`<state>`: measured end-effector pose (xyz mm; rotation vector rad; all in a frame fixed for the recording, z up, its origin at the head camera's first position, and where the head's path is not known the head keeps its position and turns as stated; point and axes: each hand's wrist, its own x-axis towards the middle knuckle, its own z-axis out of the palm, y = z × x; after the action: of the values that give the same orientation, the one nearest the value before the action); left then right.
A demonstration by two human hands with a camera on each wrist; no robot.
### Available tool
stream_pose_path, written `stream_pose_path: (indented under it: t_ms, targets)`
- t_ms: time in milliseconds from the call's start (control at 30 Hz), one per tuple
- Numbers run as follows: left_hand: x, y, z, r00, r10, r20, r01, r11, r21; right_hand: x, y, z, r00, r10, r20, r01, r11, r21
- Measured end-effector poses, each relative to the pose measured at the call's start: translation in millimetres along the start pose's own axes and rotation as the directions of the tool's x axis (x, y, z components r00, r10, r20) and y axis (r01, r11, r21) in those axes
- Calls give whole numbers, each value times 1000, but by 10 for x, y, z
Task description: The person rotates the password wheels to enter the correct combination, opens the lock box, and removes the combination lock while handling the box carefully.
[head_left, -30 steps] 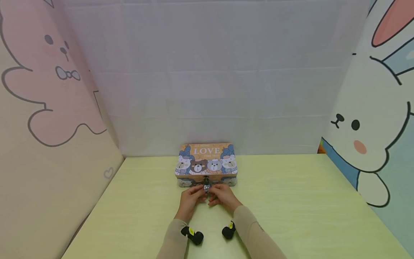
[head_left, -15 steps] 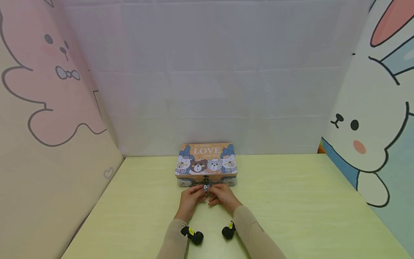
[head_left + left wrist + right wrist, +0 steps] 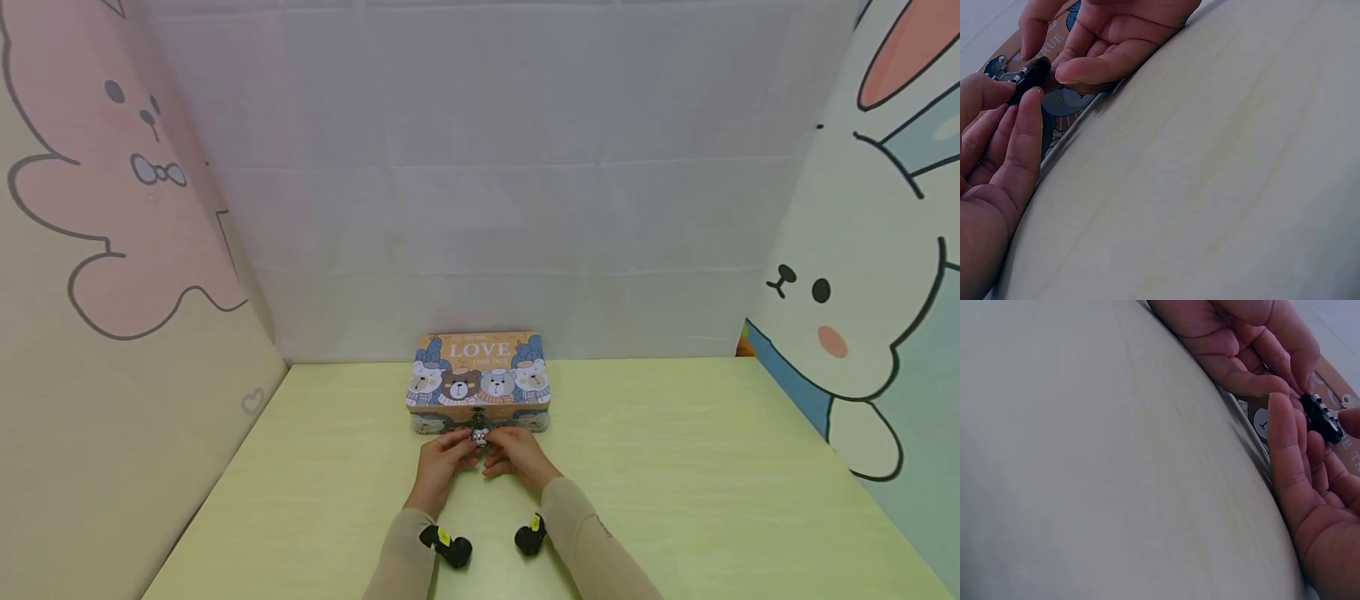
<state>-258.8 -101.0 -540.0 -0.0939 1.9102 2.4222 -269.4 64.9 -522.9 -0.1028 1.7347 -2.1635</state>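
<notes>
Both hands on the small black combination lock hanging at the front middle of the bear-printed box, which sits lid down at the far middle of the yellow-green table, near the white backdrop. My left hand pinches the lock body between thumb and forefinger, likely to steady it against the box front. My right hand comes in from the right, fingertips curled onto the same lock, probably working its dials; the wrist views show the dial face too small to read. Both forearms rest low on the table for fine control.
</notes>
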Motion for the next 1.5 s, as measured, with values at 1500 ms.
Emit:
stream_pose_path:
  t_ms: [1500]
  targets:
    - [-162,223,71,1000,5,22,-5,1000,-4,-138,-158,82,1000,-8,-6,8,999,-36]
